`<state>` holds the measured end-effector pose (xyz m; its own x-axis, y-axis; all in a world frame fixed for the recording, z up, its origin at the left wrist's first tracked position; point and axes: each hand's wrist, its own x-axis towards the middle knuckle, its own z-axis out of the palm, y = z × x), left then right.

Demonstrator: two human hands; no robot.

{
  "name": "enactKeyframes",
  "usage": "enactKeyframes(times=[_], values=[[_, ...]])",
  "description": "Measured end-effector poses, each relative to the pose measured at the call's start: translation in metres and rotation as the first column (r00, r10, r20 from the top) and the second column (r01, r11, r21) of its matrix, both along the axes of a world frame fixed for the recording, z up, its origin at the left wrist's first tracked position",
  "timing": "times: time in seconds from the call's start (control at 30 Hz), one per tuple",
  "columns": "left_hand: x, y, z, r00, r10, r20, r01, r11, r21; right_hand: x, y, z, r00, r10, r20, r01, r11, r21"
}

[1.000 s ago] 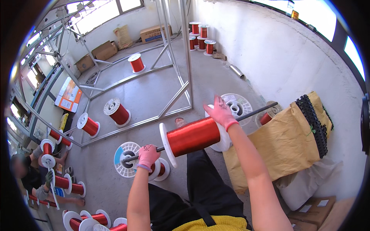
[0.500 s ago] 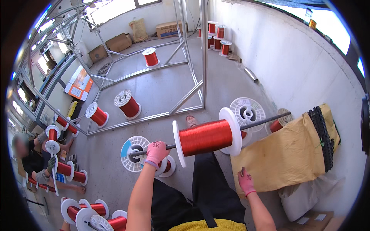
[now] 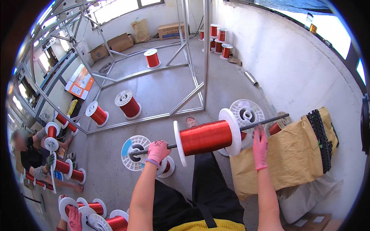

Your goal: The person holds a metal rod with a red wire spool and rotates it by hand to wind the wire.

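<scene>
The left grip (image 3: 158,151) is clasping a dark rod (image 3: 275,119) slanting rightward and away through the red spool (image 3: 206,137) just beside it. The right grip (image 3: 260,149) is meeting the rod beyond; its closure is staying unclear.

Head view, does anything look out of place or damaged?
Possibly the shiny silver metal cylinder: it lies on its side by the white wall, unlike the upright stacked red spools. The large white-flanged red wire spool on the dark rod shows no visible damage.
</scene>
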<state>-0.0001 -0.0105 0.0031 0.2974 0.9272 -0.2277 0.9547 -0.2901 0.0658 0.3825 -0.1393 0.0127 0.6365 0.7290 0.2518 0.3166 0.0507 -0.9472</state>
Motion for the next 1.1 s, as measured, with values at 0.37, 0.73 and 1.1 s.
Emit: enactKeyframes(times=[0.37,0.73,1.1], values=[[0.003,0.006,-0.005,1.000,0.001,0.011,-0.001,1.000,-0.004,-0.036,0.138,0.070,0.750,0.294,0.593,-0.026,0.908,-0.418],[0.016,0.007,-0.006,0.998,-0.064,0.018,0.064,0.997,-0.031,0.019,-0.142,-0.258,0.428,0.830,0.358,0.260,0.266,-0.928],[0.004,-0.001,0.008,1.000,0.012,-0.003,-0.012,1.000,-0.010,-0.008,-0.087,-0.117,0.942,0.198,0.272,-0.041,0.869,-0.492]])
